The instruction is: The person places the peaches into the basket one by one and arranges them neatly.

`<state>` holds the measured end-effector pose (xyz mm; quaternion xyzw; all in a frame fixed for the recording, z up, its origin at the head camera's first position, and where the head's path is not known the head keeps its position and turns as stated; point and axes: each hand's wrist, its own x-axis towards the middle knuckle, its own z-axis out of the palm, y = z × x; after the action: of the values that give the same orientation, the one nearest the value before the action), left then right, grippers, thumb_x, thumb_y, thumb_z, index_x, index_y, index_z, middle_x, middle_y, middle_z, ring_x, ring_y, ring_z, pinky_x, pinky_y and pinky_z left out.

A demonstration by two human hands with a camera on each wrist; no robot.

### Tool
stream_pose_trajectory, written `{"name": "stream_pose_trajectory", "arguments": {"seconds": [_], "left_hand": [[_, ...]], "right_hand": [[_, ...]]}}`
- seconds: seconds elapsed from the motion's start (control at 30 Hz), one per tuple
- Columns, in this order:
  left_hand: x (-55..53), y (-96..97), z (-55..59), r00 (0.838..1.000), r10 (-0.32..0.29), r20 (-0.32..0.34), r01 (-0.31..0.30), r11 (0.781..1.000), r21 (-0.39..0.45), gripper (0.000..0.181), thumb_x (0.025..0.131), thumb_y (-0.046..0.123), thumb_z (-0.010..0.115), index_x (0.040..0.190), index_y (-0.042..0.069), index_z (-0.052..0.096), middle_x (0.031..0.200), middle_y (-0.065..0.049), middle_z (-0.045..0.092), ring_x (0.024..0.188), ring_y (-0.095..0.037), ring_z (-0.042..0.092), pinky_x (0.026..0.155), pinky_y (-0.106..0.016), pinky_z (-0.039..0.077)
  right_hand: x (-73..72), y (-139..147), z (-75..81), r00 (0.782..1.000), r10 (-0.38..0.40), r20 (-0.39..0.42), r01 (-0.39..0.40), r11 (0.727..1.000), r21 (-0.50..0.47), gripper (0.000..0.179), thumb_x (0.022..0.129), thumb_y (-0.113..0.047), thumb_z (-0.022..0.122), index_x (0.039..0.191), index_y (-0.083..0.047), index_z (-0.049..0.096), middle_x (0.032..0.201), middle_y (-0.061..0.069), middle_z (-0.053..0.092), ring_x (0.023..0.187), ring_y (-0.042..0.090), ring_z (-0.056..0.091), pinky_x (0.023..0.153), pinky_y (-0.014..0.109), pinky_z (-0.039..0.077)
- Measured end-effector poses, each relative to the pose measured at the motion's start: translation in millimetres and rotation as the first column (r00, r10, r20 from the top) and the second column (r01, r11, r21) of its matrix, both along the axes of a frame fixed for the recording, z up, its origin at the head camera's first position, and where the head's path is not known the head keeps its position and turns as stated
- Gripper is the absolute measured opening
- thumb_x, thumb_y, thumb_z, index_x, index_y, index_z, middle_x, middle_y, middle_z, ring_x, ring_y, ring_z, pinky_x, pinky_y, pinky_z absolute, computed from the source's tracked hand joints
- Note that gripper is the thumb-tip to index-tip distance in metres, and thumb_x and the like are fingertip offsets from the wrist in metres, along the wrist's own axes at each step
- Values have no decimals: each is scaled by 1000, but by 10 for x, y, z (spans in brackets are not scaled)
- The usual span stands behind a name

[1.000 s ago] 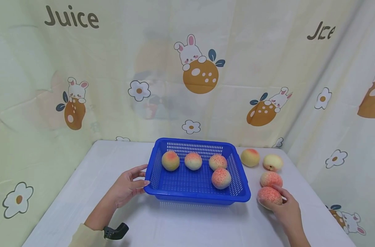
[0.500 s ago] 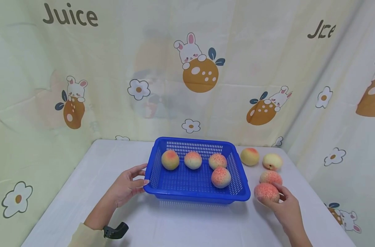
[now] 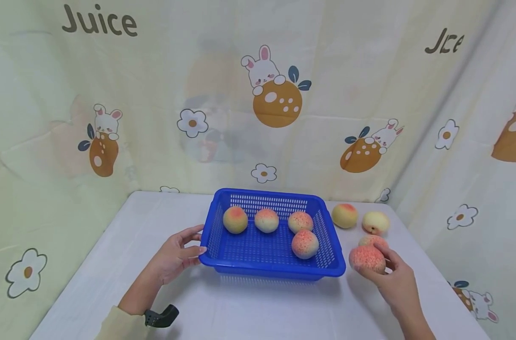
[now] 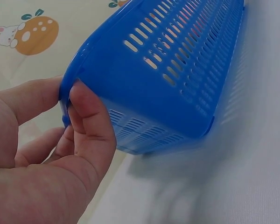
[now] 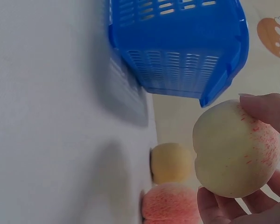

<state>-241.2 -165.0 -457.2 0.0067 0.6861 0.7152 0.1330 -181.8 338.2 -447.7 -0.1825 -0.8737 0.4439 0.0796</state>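
A blue plastic basket stands on the white table, holding several peaches, among them a yellowish peach at its left. My left hand pinches the basket's left rim between thumb and fingers, as the left wrist view shows closely. To the right of the basket, my right hand grips a red-speckled peach. In the right wrist view that peach is lifted above the table, thumb on one side and fingers on the other. Behind it, partly hidden, lies another red-speckled peach.
A yellow peach and a pale peach lie on the table behind the held one, right of the basket. A printed curtain hangs at the back and along the sides.
My right hand has raised its peach off the table and moved it slightly left and away, so it now overlaps the peach behind. The left hand and basket stay put.
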Motion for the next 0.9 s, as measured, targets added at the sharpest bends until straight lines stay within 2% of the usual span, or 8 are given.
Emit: {"name": "stream_pose_trajectory", "arguments": {"seconds": [0.17, 0.53, 0.9], "left_hand": [[2, 5, -13, 1000, -1, 0, 1, 1000, 8, 68, 93, 4, 73, 154, 12, 44, 134, -17, 49, 99, -22, 68, 84, -32, 61], [2, 2, -4, 1000, 9, 6, -9, 1000, 8, 68, 93, 5, 73, 155, 13, 44, 136, -18, 49, 99, -23, 69, 84, -31, 61], [6, 8, -8, 1000, 18, 10, -18, 1000, 16, 69, 93, 5, 73, 155, 14, 44, 135, -17, 49, 99, -22, 69, 84, -31, 61]], "right_hand": [[20, -59, 66, 999, -12, -46, 13, 1000, 23, 100, 76, -43, 91, 159, -19, 40, 151, 16, 50, 115, 20, 47, 69, 12, 47], [6, -181, 200, 995, -20, -97, 21, 1000, 15, 96, 77, -46, 89, 155, -15, 45, 148, 17, 55, 115, 19, 49, 70, 7, 45], [-11, -366, 347, 990, 21, -136, -24, 999, -22, 91, 77, -45, 89, 154, -21, 48, 151, 11, 53, 113, 17, 52, 73, 7, 49]]}}
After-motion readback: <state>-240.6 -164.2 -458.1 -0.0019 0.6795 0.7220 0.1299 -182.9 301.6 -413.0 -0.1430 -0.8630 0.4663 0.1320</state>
